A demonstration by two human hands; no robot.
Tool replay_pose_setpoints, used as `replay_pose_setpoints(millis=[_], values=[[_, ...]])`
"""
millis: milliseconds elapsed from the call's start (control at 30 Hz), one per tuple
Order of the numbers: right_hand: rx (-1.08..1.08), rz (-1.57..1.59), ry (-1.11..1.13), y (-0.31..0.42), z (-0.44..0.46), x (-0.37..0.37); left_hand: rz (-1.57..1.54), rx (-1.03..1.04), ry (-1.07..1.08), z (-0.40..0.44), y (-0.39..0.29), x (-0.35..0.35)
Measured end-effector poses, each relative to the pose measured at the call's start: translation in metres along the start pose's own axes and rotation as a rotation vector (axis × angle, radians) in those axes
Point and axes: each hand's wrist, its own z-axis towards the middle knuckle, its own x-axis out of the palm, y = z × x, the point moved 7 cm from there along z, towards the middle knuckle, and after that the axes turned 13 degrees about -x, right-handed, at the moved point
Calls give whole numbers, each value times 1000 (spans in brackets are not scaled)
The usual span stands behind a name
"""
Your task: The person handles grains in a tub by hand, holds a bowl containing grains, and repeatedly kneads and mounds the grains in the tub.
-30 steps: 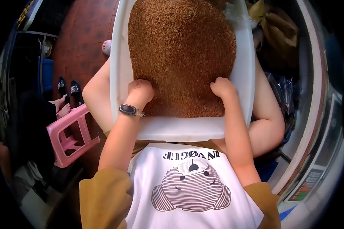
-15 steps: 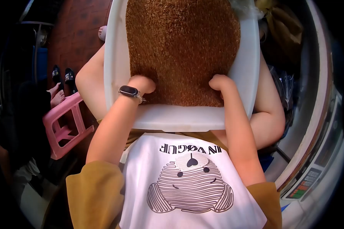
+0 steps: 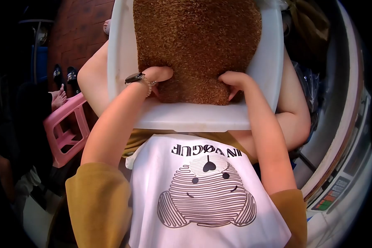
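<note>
A thick brown mat with a coarse, fibrous surface lies in a white plastic tub across my lap. Its far end runs out of view at the top. My left hand, with a dark watch and a beaded bracelet at the wrist, grips the near left edge, thumb on top. At the near right edge my right hand has its thumb over the mat and its fingers curled at the side. Most fingers of both hands are hidden. Between the hands, the near end of the mat bulges upward.
A pink plastic stool stands on the left, close to another person's foot. Dark slippers rest on the red tiled floor. Clear plastic bags are at the right, beside a curved pale edge.
Both hands have moved slightly forward and inward. The near end of the mat is narrower and gathered between them, and its near edge has pulled farther from the tub's front rim.
</note>
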Motion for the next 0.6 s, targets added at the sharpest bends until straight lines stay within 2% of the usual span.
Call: replay_pose_setpoints(millis=[100,200,300,400,600], values=[[-181,-2,57,20,2,17,-134,118,113,-18,-6,16],[-228,91,15,22,9,25,-295,224,179,-15,-10,23],[-203,207,77,21,10,34,-317,241,225,-13,-9,27],[-229,325,96,15,26,41,-295,167,237,-7,-7,29],[-238,513,132,13,31,48,-382,258,190,62,3,22]])
